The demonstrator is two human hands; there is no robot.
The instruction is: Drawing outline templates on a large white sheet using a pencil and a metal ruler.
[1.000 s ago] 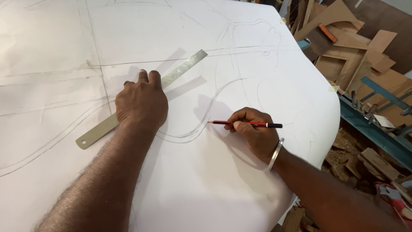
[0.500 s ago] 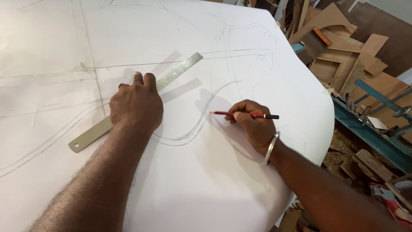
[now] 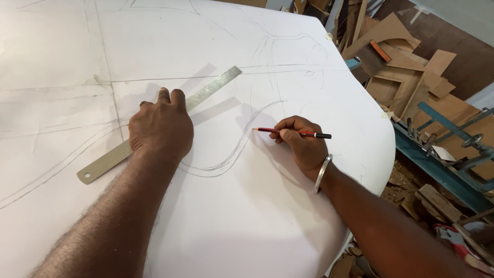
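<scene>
Pencil (image 3: 293,133): red, dark at the butt end, pinched in the closed fingers of the right hand (image 3: 301,144); tip pointing left, resting at or just above the curved pencil line (image 3: 234,154).

Right hand: curled shut round the pencil, heel down on the sheet; steel bangle (image 3: 322,173) at the wrist.

Curved pencil line: S-shaped sweep, running from just left of the pencil tip down and round toward the left hand (image 3: 160,128).

Left hand: laid flat, palm down, fingers together and extended, gripping nothing; pressed on the middle of the metal ruler (image 3: 206,93).

Metal ruler: long, grey, slanted; one end beyond the left fingertips, the holed end back beside the left forearm.

White sheet (image 3: 247,221): large, rounded at the edge beyond the right hand; faint straight and curved construction lines all over.

Wood offcuts (image 3: 411,77) and a blue metal frame (image 3: 442,159): well beyond the right hand, off the sheet's edge.

Step in hand, as judged: freehand drawing or retracing of the curve, ruler merely held still. Next move, as judged: steady light stroke along the curve, heel of the right hand sliding without smudging.

Against the frame a second ago: pencil tip moved slightly along the curve; left hand and ruler unchanged in relation; view shifted a little.
</scene>
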